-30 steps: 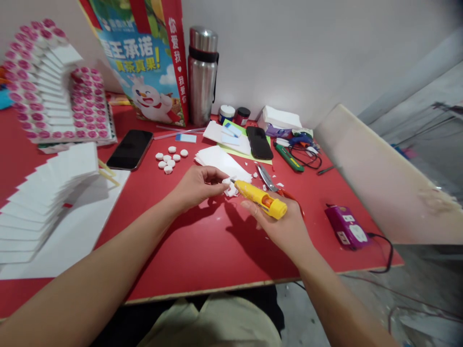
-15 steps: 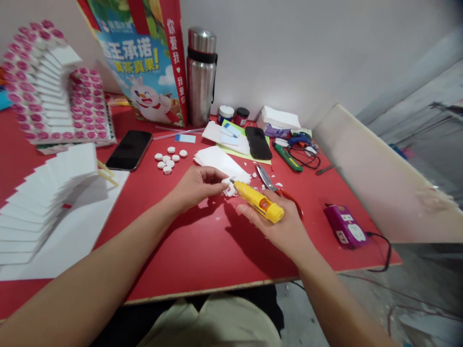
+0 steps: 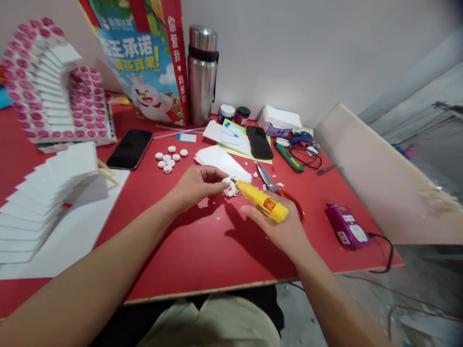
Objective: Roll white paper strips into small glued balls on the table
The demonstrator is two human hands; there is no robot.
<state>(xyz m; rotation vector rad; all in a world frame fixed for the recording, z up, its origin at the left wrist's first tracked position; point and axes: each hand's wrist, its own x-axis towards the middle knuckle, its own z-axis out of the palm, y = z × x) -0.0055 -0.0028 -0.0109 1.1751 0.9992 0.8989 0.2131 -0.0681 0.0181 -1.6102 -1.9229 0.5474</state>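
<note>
My right hand [image 3: 280, 229] is wrapped round a yellow glue gun [image 3: 261, 200], its dark nozzle pointing left. The nozzle tip meets a small crumpled white paper piece [image 3: 230, 187], pinched between the thumb and fingers of my left hand [image 3: 202, 185]. Just behind lies a stack of white paper strips [image 3: 222, 161]. Scissors with red handles [image 3: 267, 179] rest beyond my right hand, partly hidden by it, with white scraps around the blades. Several small white round pieces [image 3: 168, 158] sit left of the paper stack.
At left stand a white fan of folded card [image 3: 50, 197] and a pink-and-white rosette arch [image 3: 27, 91]. A phone [image 3: 130, 149], a steel flask [image 3: 202, 77] and a printed bag [image 3: 144, 62] are behind. A purple power box [image 3: 347, 226] with a cord lies right.
The glue gun's rear end and my right hand have shifted slightly to the right. My left hand keeps its pinch on the white paper piece.
</note>
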